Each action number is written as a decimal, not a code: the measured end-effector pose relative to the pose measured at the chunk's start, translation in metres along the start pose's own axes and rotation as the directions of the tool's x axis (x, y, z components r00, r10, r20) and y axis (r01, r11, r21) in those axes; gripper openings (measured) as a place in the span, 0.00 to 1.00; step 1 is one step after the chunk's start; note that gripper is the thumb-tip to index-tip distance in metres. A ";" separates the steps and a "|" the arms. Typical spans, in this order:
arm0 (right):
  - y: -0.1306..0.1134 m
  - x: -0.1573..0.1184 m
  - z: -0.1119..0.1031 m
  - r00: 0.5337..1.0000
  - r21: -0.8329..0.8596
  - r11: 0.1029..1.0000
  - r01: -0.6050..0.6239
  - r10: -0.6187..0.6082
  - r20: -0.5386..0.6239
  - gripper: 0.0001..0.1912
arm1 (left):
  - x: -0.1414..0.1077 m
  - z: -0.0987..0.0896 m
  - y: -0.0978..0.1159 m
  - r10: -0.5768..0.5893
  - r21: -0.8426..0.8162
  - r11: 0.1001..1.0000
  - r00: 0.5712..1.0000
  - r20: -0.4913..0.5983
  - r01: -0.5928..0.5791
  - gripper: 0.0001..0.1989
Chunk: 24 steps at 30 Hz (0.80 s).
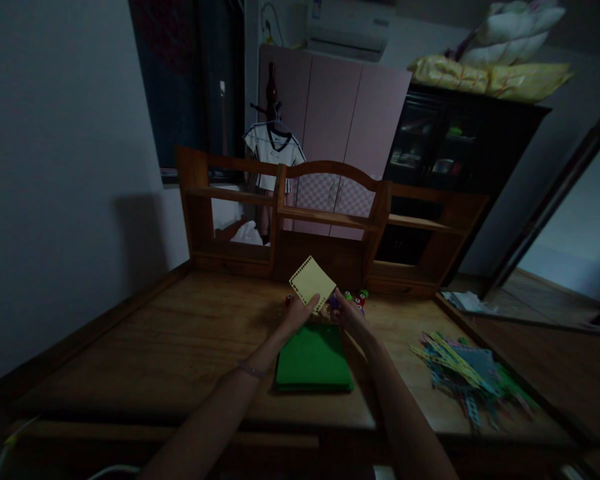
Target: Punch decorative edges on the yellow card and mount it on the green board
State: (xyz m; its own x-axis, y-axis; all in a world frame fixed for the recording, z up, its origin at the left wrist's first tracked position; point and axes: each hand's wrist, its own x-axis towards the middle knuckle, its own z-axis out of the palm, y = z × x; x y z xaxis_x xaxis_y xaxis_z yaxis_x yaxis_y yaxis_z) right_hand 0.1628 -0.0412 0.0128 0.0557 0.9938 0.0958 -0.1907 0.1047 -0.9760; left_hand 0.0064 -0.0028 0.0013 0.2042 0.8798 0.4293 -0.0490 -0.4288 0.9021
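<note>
A pale yellow square sheet with rows of small holes along its edges is held up, corner uppermost, above the table. My left hand pinches its lower edge, thumb on the near face. At its right corner, the fingers of my right hand are closed on the sheet. Below both hands lies a neat green stack of what looks like flat sheets. Small red, green and purple figures with round eyes sit just behind my right hand, partly hidden by it.
Yellow, blue and green perforated strips and scraps lie in a loose heap on the right of the wooden table. A wooden shelf unit rises along the table's back edge. White cables show at the lower left.
</note>
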 end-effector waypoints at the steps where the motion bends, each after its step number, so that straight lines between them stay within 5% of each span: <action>1: 0.000 -0.001 0.000 1.000 0.016 1.000 -0.014 0.013 0.014 0.22 | 0.000 0.000 0.000 -0.001 -0.002 1.000 1.000 0.002 0.001 0.20; 24: 0.001 -0.003 0.001 0.997 0.023 0.999 -0.024 0.022 0.075 0.21 | 0.006 0.003 -0.016 0.033 -0.029 0.999 0.996 0.084 -0.030 0.22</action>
State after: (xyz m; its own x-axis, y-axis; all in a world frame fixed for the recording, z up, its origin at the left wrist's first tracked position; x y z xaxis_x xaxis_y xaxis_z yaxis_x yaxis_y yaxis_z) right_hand 0.1616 -0.0436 0.0120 -0.0223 0.9958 0.0883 -0.2144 0.0815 -0.9733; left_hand 0.0109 0.0088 -0.0110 0.2836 0.8451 0.4533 -0.0832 -0.4492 0.8895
